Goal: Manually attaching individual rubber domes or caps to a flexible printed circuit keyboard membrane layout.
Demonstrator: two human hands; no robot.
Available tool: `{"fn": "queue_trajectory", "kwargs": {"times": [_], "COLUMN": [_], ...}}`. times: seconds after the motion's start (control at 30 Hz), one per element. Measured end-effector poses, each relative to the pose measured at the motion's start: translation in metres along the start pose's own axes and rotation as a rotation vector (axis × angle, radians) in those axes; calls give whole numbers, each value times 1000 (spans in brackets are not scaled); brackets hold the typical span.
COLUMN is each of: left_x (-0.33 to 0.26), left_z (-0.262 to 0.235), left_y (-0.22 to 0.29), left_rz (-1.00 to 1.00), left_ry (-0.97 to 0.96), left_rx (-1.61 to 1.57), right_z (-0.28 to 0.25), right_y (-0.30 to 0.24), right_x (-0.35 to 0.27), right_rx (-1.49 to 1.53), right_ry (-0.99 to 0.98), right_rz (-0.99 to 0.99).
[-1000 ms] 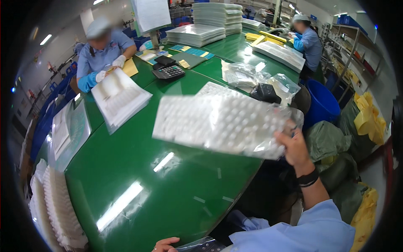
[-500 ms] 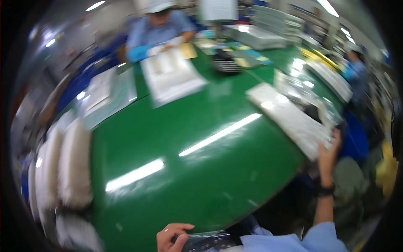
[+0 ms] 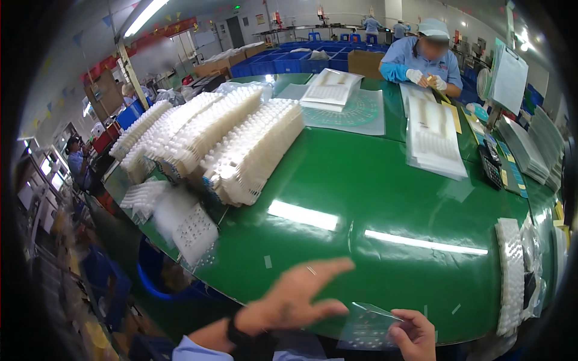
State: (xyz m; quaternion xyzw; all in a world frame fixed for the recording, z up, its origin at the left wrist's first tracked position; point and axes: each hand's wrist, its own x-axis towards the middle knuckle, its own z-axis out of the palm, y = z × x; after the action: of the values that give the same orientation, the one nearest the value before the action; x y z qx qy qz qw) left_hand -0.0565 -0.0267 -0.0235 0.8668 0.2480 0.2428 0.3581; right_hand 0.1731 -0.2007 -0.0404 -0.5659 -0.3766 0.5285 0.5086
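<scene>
My right hand [image 3: 415, 334] is closed on the edge of a clear plastic sheet [image 3: 366, 336] at the table's near edge. Rows of small pale dots show on the sheet. To its left, my left hand [image 3: 292, 301] hovers over the near edge with fingers stretched and nothing in it, slightly blurred. Its thumb points toward the sheet, apart from it as far as I can see. A dark band [image 3: 236, 333] circles my left wrist.
Tall stacks of white bumpy sheets [image 3: 256, 150] stand at the left, beside a loose dotted sheet [image 3: 195, 231] over the edge. Another white bumpy stack [image 3: 512, 271] lies far right. Across the green table [image 3: 337, 180], a co-worker [image 3: 424, 57] handles something yellow near printed sheets [image 3: 433, 132].
The view has swung left, bringing the white stacks in. My right hand has left the white stack at the right and now grips the clear sheet. My left hand has opened, apart from it.
</scene>
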Motion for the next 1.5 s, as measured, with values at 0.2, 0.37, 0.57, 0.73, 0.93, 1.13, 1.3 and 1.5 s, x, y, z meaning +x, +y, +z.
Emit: {"fn": "queue_trajectory", "kwargs": {"times": [0.2,0.37,0.57,0.73,0.93,1.13,1.3,1.5], "left_x": [38,22,31,38,72,74,37,-24], "left_z": [-170,-211,-215,-206,-166,-9,37,21], "left_y": [-92,-155,-149,-150,-93,-2,15,41], "left_rz": [148,-206,-349,-77,208,113,17,-43], "left_ry": [596,394,428,606,663,-49,-275,-322], "left_rx": [949,794,593,960,1157,883,461,-182], "right_z": [-17,-17,-22,-22,-19,-18,-8,10], "right_y": [34,66,86,83,69,53,16,-28], "right_x": [-15,-15,-20,-19,-18,-23,-34,-21], "right_rx": [81,-22,-100,-199,-236,-80,-193,-513], "right_ry": [220,371,357,306,233,115,-14,-126], "right_rz": [-17,-85,-142,-246,-282,-164,-68,-208]}}
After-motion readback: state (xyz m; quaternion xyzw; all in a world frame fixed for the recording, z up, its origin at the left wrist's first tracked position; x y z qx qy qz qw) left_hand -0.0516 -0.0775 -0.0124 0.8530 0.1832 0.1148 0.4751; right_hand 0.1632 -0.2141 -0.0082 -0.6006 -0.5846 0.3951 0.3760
